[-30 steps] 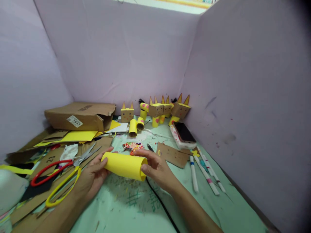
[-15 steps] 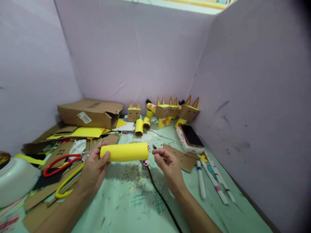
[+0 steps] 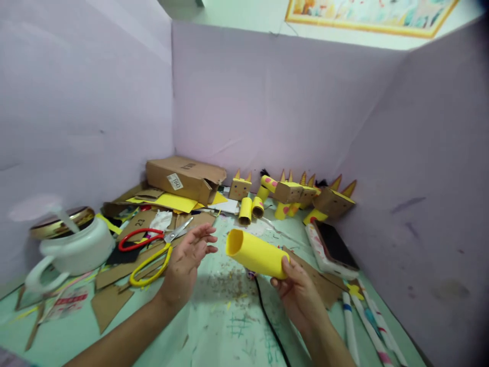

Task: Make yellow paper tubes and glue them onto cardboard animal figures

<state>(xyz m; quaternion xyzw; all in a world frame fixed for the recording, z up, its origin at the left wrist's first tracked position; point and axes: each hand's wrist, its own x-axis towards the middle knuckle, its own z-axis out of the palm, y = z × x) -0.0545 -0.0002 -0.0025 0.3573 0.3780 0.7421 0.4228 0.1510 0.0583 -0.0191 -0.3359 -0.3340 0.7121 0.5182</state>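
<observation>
A: Status on the hands?

B: Right hand (image 3: 301, 293) is clamped on the near end of a yellow paper tube (image 3: 256, 253). Tube is lifted off the green table (image 3: 214, 331), tilted, open end facing left and slightly up.

A: Left?

B: Left hand (image 3: 187, 260) is empty, fingers spread apart, palm turned toward the tube. Just left of the tube's open end, not touching it.

A: What's under them?

B: Brown crumbs and pen scribbles on the table, plus a black cable (image 3: 267, 326) running from below the tube toward the near edge.

A: Left side?

B: Two pairs of scissors just left of the left hand: red-handled scissors (image 3: 141, 239) and yellow-handled scissors (image 3: 151, 267), lying on cardboard scraps (image 3: 110, 300). Further left, a white jug (image 3: 71, 247) with a gold lid. Behind the scissors, a cardboard box (image 3: 183, 178) on its side with yellow paper sheets (image 3: 168, 201) in front of it.

A: Far end?

B: Row of cardboard animal figures (image 3: 298, 191) with pointed ears against the purple back wall (image 3: 267, 102). Two small yellow rolls (image 3: 250, 209) lie in front of them.

A: Right side?

B: Phone (image 3: 332, 244) screen up on a white case, right of the tube. Flat cardboard piece (image 3: 317, 278) between the phone and the right hand. Markers (image 3: 367, 321) lie near the right wall, nearer than the phone.
</observation>
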